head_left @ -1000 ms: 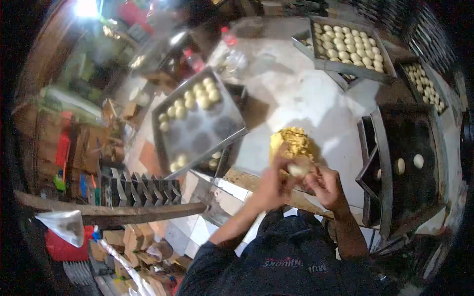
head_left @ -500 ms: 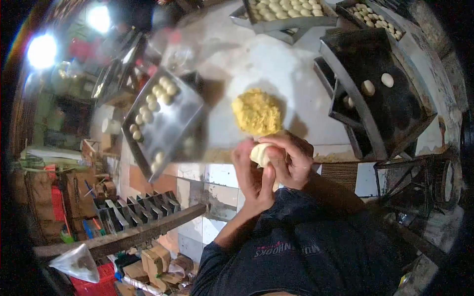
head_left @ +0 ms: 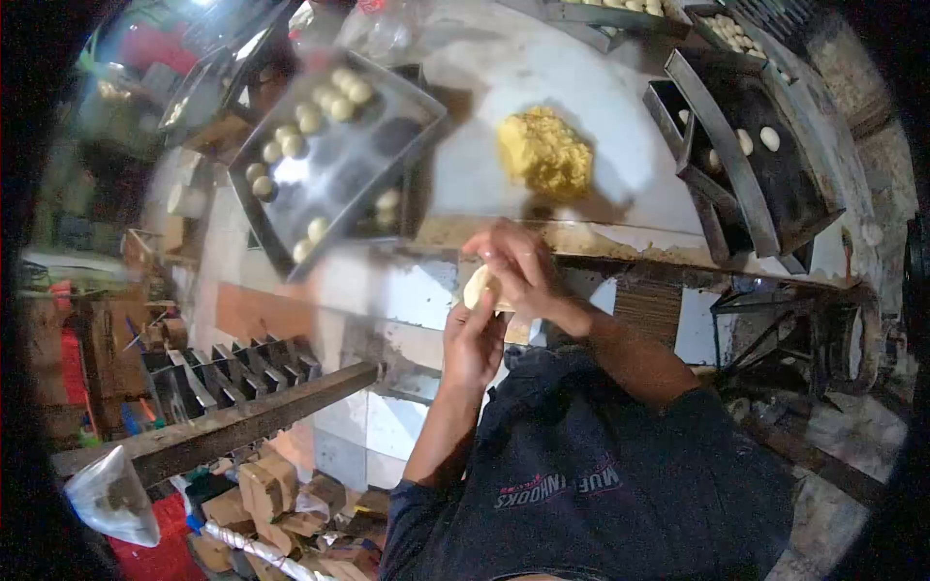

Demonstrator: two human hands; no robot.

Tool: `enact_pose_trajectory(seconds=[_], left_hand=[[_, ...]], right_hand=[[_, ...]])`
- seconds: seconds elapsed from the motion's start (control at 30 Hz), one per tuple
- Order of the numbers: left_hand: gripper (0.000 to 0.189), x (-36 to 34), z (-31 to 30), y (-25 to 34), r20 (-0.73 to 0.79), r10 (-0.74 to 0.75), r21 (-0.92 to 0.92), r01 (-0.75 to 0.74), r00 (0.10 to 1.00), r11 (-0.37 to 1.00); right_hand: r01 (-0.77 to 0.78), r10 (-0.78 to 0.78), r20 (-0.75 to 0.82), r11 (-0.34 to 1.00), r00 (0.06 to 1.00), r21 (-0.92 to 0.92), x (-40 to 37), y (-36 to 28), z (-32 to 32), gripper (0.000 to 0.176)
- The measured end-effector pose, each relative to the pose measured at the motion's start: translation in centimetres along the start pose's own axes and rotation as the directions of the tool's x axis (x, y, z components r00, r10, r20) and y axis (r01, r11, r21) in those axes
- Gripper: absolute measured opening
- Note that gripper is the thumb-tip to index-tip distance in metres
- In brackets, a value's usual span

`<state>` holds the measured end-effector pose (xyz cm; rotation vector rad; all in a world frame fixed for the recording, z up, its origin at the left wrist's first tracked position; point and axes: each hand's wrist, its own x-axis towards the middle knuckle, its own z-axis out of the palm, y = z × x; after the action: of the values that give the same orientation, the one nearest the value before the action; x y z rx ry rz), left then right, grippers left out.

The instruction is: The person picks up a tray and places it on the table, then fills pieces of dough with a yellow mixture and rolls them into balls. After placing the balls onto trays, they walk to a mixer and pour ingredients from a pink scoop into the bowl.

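A pale piece of dough (head_left: pixel 477 288) is between my two hands, just in front of the table's near edge. My left hand (head_left: pixel 472 351) grips it from below, thumb up along its side. From above, my right hand (head_left: pixel 518 268) closes its bent fingers on the same piece, hiding part of it. Beyond my hands, a crumbly yellow mound of filling (head_left: pixel 545 153) sits on the white table top (head_left: pixel 465 179). To the left, a metal tray (head_left: pixel 373 160) carries several round dough balls (head_left: pixel 310 118).
Dark metal trays (head_left: pixel 809 194) are stacked at the right, a few pale balls inside. More trays of dough balls (head_left: pixel 620 15) stand at the far edge. At lower left are a wooden beam (head_left: pixel 223 416), a row of metal moulds (head_left: pixel 228 378) and cardboard pieces (head_left: pixel 271 489).
My view has shifted, so the table sits higher in it. Both hands are now further from the yellow mound. My right hand has turned over the dough, its fingers covering the top.
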<state>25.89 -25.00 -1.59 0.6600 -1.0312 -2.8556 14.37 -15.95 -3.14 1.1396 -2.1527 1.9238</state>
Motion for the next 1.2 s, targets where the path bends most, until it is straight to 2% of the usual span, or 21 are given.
enact_pose_trajectory(seconds=[0.03, 0.1, 0.17, 0.27, 0.3, 0.37, 0.53, 0.57, 0.63, 0.7, 0.77, 0.8, 0.83, 0.87, 0.9, 0.97, 1.0, 1.03, 1.1, 1.17, 1.2], left_hand=[[0.028, 1.0, -0.4, 0.2, -0.007, -0.057, -0.060, 0.057, 0.998, 0.997], [0.031, 2.5, -0.5, 0.8, 0.039, -0.045, -0.059, 0.047, 0.998, 0.997], [0.036, 3.2, 1.3, 2.7, 0.092, 0.037, 0.023, -0.040, 0.995, 0.999], [0.043, 6.2, 3.4, 4.0, 0.147, 0.146, 0.147, -0.167, 0.978, 0.975], [0.046, 7.4, 3.7, 4.2, 0.144, 0.164, 0.196, -0.191, 0.976, 0.962], [0.048, 9.9, 4.4, 4.1, 0.155, 0.165, 0.248, -0.200, 0.974, 0.948], [0.049, 15.2, 6.3, 2.3, 0.084, 0.048, 0.292, -0.070, 0.995, 0.954], [0.048, 16.2, 6.9, 1.9, 0.046, 0.039, 0.325, -0.052, 0.998, 0.944], [0.041, 18.0, 7.7, 0.5, -0.017, 0.006, 0.347, 0.000, 1.000, 0.938], [0.038, 19.6, 9.2, 0.1, -0.073, -0.110, 0.375, 0.130, 0.991, 0.918], [0.038, 20.9, 11.5, 0.1, -0.079, -0.130, 0.432, 0.152, 0.988, 0.889], [0.037, 21.6, 12.4, 0.0, -0.088, -0.149, 0.487, 0.173, 0.985, 0.856], [0.037, 22.3, 12.8, -0.3, -0.080, -0.149, 0.494, 0.169, 0.986, 0.853], [0.037, 23.0, 13.0, -0.8, -0.021, -0.038, 0.435, 0.043, 0.999, 0.899], [0.036, 23.4, 13.7, -0.8, 0.031, 0.075, 0.369, -0.081, 0.997, 0.926], [0.039, 23.0, 15.4, -0.3, 0.031, 0.090, 0.276, -0.095, 0.996, 0.957], [0.039, 22.8, 15.9, 0.0, 0.030, 0.136, 0.263, -0.139, 0.990, 0.955], [0.040, 22.5, 16.0, 0.0, 0.024, 0.182, 0.247, -0.182, 0.983, 0.952], [0.045, 22.6, 14.5, -0.5, 0.061, 0.161, 0.297, -0.172, 0.985, 0.939], [0.053, 22.4, 13.5, -1.1, 0.266, 0.275, 0.551, -0.380, 0.924, 0.743], [0.061, 22.5, 12.7, -1.6, 0.378, 0.344, 0.700, -0.509, 0.859, 0.501]], right_hand=[[-0.036, 0.038, -0.027, 0.995, 0.999, 0.089, 0.3, 1.1, -0.9, 0.018], [-0.180, 0.193, 0.030, 0.951, 0.981, -0.253, 1.6, 3.4, -5.0, 0.023], [-0.151, 0.093, -0.126, 0.770, 0.988, -0.620, 1.8, 7.7, -8.8, 0.033], [-0.110, 0.037, -0.112, 0.639, 0.993, -0.762, 1.9, 12.7, -10.4, 0.034], [-0.121, 0.037, -0.129, 0.647, 0.991, -0.753, 2.5, 12.7, -10.5, 0.034], [-0.335, 0.385, -0.044, 0.737, 0.922, -0.587, 3.8, 11.8, -11.0, 0.031], [-0.366, 0.318, -0.181, 0.823, 0.931, -0.434, 5.2, 12.8, -13.7, 0.018], [-0.435, 0.402, -0.189, 0.880, 0.896, -0.188, 5.6, 12.8, -14.7, 0.022], [-0.490, 0.548, -0.128, 0.812, 0.826, 0.316, 6.2, 12.9, -16.4, 0.029], [-0.488, 0.517, -0.033, 0.826, 0.855, 0.282, 7.7, 10.9, -17.1, 0.032], [-0.261, 0.260, -0.063, 0.965, 0.964, -0.022, 8.9, 8.9, -16.8, 0.030], [-0.255, 0.253, -0.070, 0.967, 0.965, -0.025, 9.4, 8.5, -16.7, 0.030], [-0.109, 0.091, -0.070, 0.937, 0.993, -0.331, 9.8, 8.2, -16.6, 0.030], [0.035, -0.060, -0.022, 0.797, 0.998, -0.603, 10.1, 8.1, -16.7, 0.029], [0.026, -0.060, -0.036, 0.797, 0.998, -0.604, 10.6, 7.6, -17.1, 0.029], [-0.119, 0.025, -0.319, 0.952, 0.948, -0.281, 11.4, 6.6, -17.7, 0.024], [-0.210, 0.154, -0.358, 0.970, 0.921, -0.123, 10.8, 7.5, -17.6, 0.029], [-0.217, 0.161, -0.364, 0.969, 0.918, -0.121, 10.3, 8.4, -17.3, 0.029], [-0.411, 0.454, -0.212, 0.885, 0.865, 0.218, 9.9, 9.4, -16.7, 0.038], [-0.356, 0.399, -0.265, 0.914, 0.878, 0.195, 9.8, 8.4, -15.4, 0.042], [-0.261, 0.270, -0.317, 0.963, 0.909, 0.073, 10.2, 6.4, -14.9, 0.038]])
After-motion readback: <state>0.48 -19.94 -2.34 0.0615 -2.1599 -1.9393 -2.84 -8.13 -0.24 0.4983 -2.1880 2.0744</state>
